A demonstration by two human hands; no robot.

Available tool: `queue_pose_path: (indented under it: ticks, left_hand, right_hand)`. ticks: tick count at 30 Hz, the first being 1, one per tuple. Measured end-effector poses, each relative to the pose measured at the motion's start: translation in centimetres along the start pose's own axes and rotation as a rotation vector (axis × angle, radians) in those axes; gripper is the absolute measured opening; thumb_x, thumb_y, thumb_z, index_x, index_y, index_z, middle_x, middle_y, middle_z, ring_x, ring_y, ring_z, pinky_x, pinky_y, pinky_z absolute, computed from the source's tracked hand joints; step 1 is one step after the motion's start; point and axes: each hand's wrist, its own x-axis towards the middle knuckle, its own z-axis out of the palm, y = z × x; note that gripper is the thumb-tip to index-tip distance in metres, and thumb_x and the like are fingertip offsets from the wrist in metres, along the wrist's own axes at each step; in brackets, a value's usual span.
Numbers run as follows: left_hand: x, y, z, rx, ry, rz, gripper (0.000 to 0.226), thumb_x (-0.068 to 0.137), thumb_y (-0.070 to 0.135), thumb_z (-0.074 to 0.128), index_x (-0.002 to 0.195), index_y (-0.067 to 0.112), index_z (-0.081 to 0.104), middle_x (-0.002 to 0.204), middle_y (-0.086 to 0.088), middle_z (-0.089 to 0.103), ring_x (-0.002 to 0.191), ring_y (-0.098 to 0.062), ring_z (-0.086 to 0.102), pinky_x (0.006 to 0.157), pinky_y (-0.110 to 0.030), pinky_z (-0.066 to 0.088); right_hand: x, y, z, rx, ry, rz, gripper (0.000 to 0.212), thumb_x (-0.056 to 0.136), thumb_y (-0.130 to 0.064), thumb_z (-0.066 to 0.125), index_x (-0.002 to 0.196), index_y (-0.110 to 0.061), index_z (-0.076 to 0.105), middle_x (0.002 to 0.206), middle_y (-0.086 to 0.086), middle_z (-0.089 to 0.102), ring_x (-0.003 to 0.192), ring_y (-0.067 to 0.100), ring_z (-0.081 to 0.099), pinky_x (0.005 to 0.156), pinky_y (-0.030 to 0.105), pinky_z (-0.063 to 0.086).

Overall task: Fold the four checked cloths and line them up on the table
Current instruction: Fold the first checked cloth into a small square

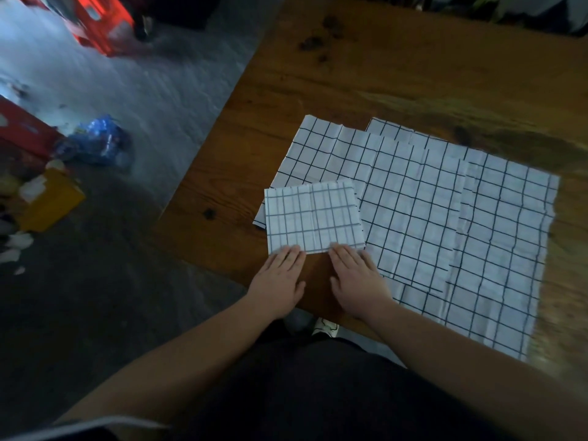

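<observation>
A small folded checked cloth (313, 216) lies on the wooden table (397, 78), partly over the near-left corner of a stack of unfolded checked cloths (445, 218). The stack spreads flat and overlapping to the right, its layers offset from each other. My left hand (280, 278) lies flat with its fingertips on the folded cloth's near-left edge. Just to the right, my right hand (358, 278) lies flat too, fingertips touching the near-right edge and the big cloth beside it. Both hands have straight fingers.
The table's left edge runs diagonally beside a grey floor (133, 90). On the floor lie a red crate (101, 20), a blue plastic bag (98, 141), a yellow box (51, 202) and a red box (22, 128). Dark stains (318, 43) mark the far tabletop.
</observation>
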Motion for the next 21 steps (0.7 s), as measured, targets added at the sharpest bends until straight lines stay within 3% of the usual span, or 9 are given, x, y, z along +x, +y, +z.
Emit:
queue_pose_path:
  ticks: [8, 10, 12, 16, 18, 21]
  left_hand:
    - [-2.1, -3.9, 0.7, 0.005, -0.039, -0.024, 0.071, 0.107, 0.046, 0.028, 0.163, 0.018, -0.004, 0.171, 0.0, -0.006, 0.156, -0.015, -0.009, 0.126, -0.037, -0.001]
    - [-2.1, -3.9, 0.3, -0.017, -0.016, -0.016, 0.069, 0.107, 0.045, 0.029, 0.163, 0.017, 0.001, 0.171, -0.001, -0.002, 0.156, -0.016, -0.006, 0.125, -0.036, -0.002]
    - [-1.9, -3.7, -0.3, -0.066, 0.054, -0.002, 0.064, 0.107, 0.043, 0.034, 0.162, 0.016, 0.015, 0.17, -0.002, 0.011, 0.156, -0.018, 0.002, 0.123, -0.034, -0.002]
    - [-0.4, -3.4, -2.2, -0.161, 0.204, 0.039, 0.05, 0.103, 0.031, 0.046, 0.15, 0.017, 0.042, 0.157, -0.002, 0.04, 0.15, -0.02, 0.025, 0.122, -0.035, 0.017]
    - [0.8, -4.0, -3.2, -0.193, 0.222, 0.039, 0.045, 0.101, 0.024, 0.05, 0.146, 0.017, 0.049, 0.15, -0.002, 0.045, 0.145, -0.018, 0.032, 0.119, -0.036, 0.027]
    - [2.8, -5.5, -4.1, -0.239, 0.199, 0.035, 0.046, 0.099, 0.016, 0.055, 0.144, 0.016, 0.051, 0.146, -0.004, 0.046, 0.138, -0.021, 0.036, 0.113, -0.04, 0.04]
  right_hand:
    - [-1.3, 3.9, -0.6, 0.096, 0.033, 0.193, 0.065, 0.107, -0.041, 0.026, 0.162, -0.016, 0.002, 0.171, 0.0, 0.002, 0.156, 0.014, -0.003, 0.126, 0.036, -0.003]
    - [-1.0, 3.7, -1.1, 0.171, 0.073, 0.212, 0.064, 0.107, -0.039, 0.031, 0.162, -0.015, 0.012, 0.17, 0.002, 0.012, 0.156, 0.016, 0.005, 0.127, 0.035, 0.002]
    - [-0.5, 3.2, -1.8, 0.315, 0.161, 0.257, 0.058, 0.106, -0.034, 0.04, 0.159, -0.014, 0.028, 0.164, 0.003, 0.03, 0.152, 0.019, 0.021, 0.126, 0.037, 0.017]
    - [1.1, 2.2, -3.6, 0.569, 0.266, 0.413, 0.037, 0.101, -0.021, 0.052, 0.137, -0.015, 0.051, 0.133, 0.002, 0.052, 0.121, 0.019, 0.048, 0.101, 0.037, 0.047]
    - [2.1, 1.7, -4.3, 0.608, 0.255, 0.499, 0.033, 0.099, -0.02, 0.055, 0.132, -0.016, 0.052, 0.123, 0.001, 0.051, 0.106, 0.018, 0.05, 0.086, 0.037, 0.051]
    - [3.5, 1.0, -4.7, 0.566, 0.199, 0.587, 0.03, 0.098, -0.026, 0.059, 0.125, -0.016, 0.05, 0.116, 0.001, 0.05, 0.098, 0.02, 0.051, 0.079, 0.039, 0.053]
